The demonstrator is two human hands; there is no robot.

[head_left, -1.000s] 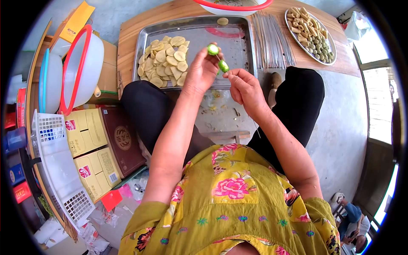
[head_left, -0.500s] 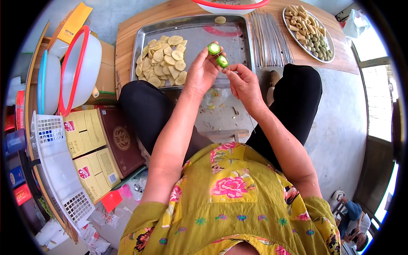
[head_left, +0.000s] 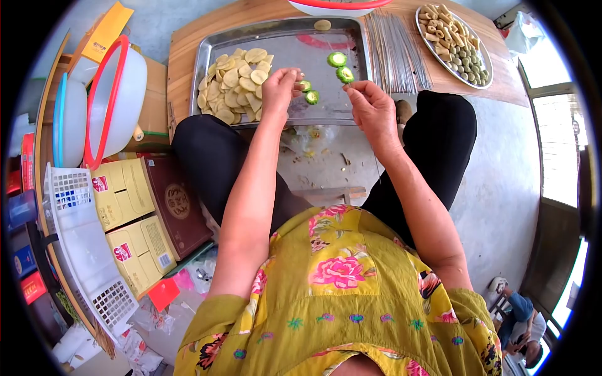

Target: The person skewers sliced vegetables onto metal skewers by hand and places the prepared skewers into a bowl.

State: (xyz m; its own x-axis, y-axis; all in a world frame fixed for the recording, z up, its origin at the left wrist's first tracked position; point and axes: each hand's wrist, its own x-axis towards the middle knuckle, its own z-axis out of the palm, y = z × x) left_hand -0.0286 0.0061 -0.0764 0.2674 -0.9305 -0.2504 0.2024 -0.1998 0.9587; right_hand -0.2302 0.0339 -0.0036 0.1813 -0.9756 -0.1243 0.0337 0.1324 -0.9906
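Observation:
My left hand [head_left: 280, 93] is closed, its fingertips around green, bumpy-edged slices that look like bitter melon. One slice [head_left: 311, 97] shows just beside the fingers, over the tray; whether a stick joins it to its neighbour is hidden. In a pinch, my right hand [head_left: 374, 106] grips a thin skewer, mostly hidden by the fingers. Threaded on it are two more bitter melon slices [head_left: 337, 59], held above the tray's right side. Below both hands lies a metal tray [head_left: 295, 119], with a heap of pale potato-like slices [head_left: 235, 88] on its left.
Many thin metal skewers [head_left: 395, 56] lie right of the tray. Beyond them, an oval plate [head_left: 461, 74] holds tan tube-shaped pieces and round greenish ones. Red-rimmed basins [head_left: 116, 100], boxes [head_left: 128, 194] and a white basket [head_left: 94, 250] crowd the left. Another person [head_left: 523, 329] sits lower right.
My hands have come apart. The left moved leftward and down, with bitter melon slices now showing at its fingers. The right moved rightward with the skewer and its two slices.

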